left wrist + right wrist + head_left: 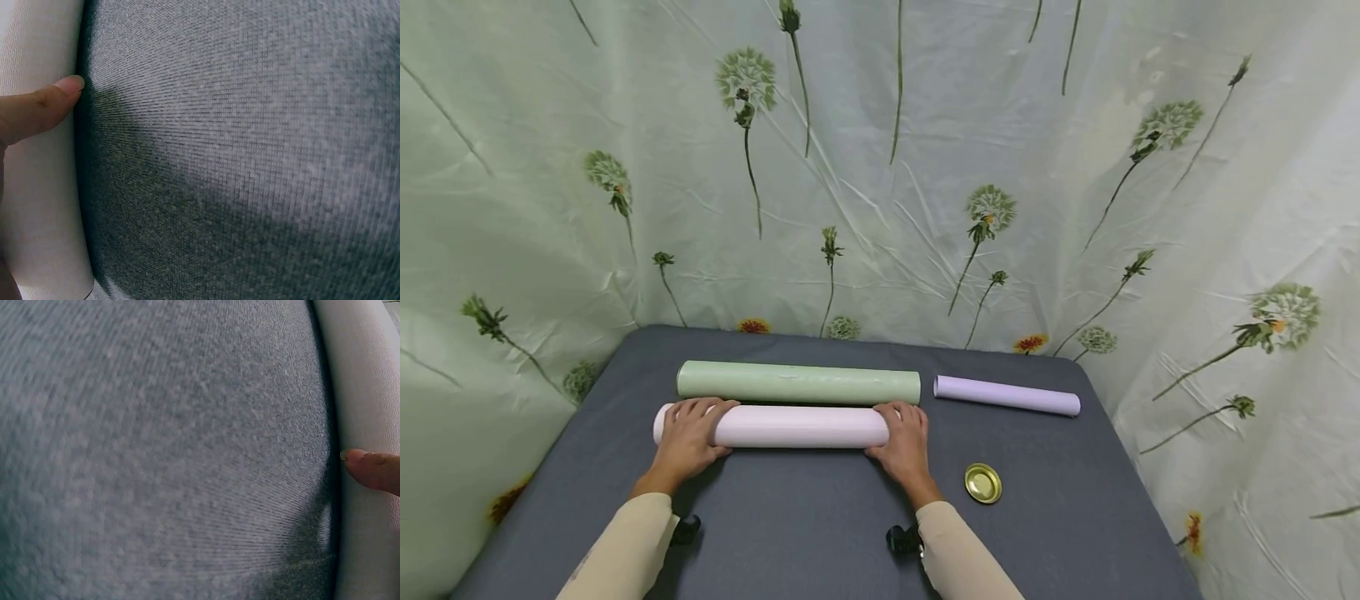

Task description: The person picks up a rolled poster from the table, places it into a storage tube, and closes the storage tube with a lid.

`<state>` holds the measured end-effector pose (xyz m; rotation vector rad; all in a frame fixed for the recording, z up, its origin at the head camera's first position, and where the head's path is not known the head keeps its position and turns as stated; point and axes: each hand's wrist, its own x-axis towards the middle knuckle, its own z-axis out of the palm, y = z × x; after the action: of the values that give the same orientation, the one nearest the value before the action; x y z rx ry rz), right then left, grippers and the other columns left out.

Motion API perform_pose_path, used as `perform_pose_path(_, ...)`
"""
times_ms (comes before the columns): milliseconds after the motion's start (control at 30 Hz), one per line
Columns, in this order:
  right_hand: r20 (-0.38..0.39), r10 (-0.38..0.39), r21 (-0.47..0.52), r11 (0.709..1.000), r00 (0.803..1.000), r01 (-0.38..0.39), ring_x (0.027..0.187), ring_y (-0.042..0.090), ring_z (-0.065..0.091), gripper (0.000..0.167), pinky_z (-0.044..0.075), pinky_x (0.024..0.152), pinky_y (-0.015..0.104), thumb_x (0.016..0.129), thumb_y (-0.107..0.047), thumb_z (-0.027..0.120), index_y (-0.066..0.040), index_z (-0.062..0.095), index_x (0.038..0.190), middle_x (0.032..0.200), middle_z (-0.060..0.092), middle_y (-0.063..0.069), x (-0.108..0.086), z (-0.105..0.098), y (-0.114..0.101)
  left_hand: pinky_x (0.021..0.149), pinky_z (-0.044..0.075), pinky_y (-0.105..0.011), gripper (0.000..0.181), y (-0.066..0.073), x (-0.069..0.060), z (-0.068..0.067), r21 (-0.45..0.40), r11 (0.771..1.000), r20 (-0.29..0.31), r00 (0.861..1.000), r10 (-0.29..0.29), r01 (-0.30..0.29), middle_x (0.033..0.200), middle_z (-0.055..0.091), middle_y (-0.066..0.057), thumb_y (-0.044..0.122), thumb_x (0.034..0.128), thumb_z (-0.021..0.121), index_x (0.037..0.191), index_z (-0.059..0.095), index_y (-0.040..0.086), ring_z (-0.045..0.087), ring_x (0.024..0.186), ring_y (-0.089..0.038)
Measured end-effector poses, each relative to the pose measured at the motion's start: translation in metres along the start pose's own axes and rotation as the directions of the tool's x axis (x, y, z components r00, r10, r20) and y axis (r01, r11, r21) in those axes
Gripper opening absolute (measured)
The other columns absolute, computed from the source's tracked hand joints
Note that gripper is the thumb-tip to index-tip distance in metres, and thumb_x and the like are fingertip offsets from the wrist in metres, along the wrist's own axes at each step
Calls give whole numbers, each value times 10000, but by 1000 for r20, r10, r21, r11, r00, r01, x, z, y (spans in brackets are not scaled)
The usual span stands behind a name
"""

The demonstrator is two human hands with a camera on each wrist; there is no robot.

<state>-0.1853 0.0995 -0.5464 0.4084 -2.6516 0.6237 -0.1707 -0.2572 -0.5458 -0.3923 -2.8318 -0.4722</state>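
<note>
- The patterned cloth [880, 196] hangs well beyond the left hand [688, 435] and right hand [904, 440], probably as a backdrop that screens off the work area.
- The dark grey surface [797, 525] spreads beneath both hands; its fabric covering likely gives the rolls some grip, which would help keep them from wandering.
- The green roll [797, 383] lies just beyond the hands, roughly in line with what they hold. Neither hand grips it; a thin dark strip separates the two rolls in the head view, and whether they touch somewhere behind the fingers I cannot tell.
- The pale pink roll [801, 427] lies crosswise under both hands, its left end poking out past the left hand. It looks low against the surface; whether it bears fully on it is unclear.
- The lilac roll [1007, 396] sits to the right of the right hand and a little farther away, outside the space between the hands.
- The hands are well apart, each clamped on the pale pink roll near one end: fingers over the top, left thumb [53, 103] and right thumb [372, 469] along the near side. So wide a hold presumably keeps a long, smooth cylinder level and stops it swivelling.
- The gold-coloured dish [983, 483] rests right of the right hand and slightly nearer the person, clear of the grip.
</note>
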Motion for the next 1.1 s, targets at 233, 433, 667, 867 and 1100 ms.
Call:
perform_pose_path(233, 4, -1, -9, 1000, 1000, 1, 1101, 279, 502, 673, 277, 1048, 476, 528, -231, 944, -158, 647, 1127, 1123, 556, 60, 0, 0, 0, 959, 237, -628, 723, 1, 1, 0, -2, 1000, 2, 1000, 8, -8, 1182, 558, -155, 160, 607, 891, 1249, 561, 130, 444, 1146, -434)
perform_pose_path(433, -5, -35, -32, 999, 999, 35, 1116, 297, 495, 672, 268, 1042, 516, 551, -235, 938, -147, 637, 1145, 1134, 538, 72, -3, 2, 0, 966, 232, -629, 746, 1, -1, 1, 13, 999, -55, 997, 46, -45, 1152, 549, -161, 150, 564, 908, 1223, 561, 117, 444, 1130, -432)
perform_pose_path(667, -26, -58, -9, 998, 998, 57, 1121, 318, 486, 694, 246, 1046, 570, 542, -236, 942, -122, 630, 1152, 1145, 520, 102, -4, -2, 2, 960, 220, -624, 882, 4, -3, 1, 7, 999, -84, 995, 52, -52, 1182, 518, -186, 224, 531, 931, 1290, 505, 86, 415, 1148, -427)
perform_pose_path(867, -13, -87, 13, 996, 996, 88, 1150, 331, 467, 719, 236, 1034, 592, 549, -276, 938, -114, 613, 1170, 1183, 504, 130, -2, -8, 5, 956, 213, -621, 873, 6, -2, -4, -13, 999, -60, 998, 35, -36, 1230, 491, -194, 405, 592, 889, 1305, 510, 73, 399, 1175, -414)
perform_pose_path(1100, 89, -65, 158, 986, 994, 50, 1217, 366, 403, 755, 185, 1028, 599, 603, -342, 907, -113, 575, 1241, 1273, 462, 170, 4, -23, 17, 910, 223, -636, 772, 11, 9, -15, -74, 996, -101, 994, 43, -51, 1268, 484, -205, 512, 688, 795, 1306, 532, 131, 408, 1160, -438)
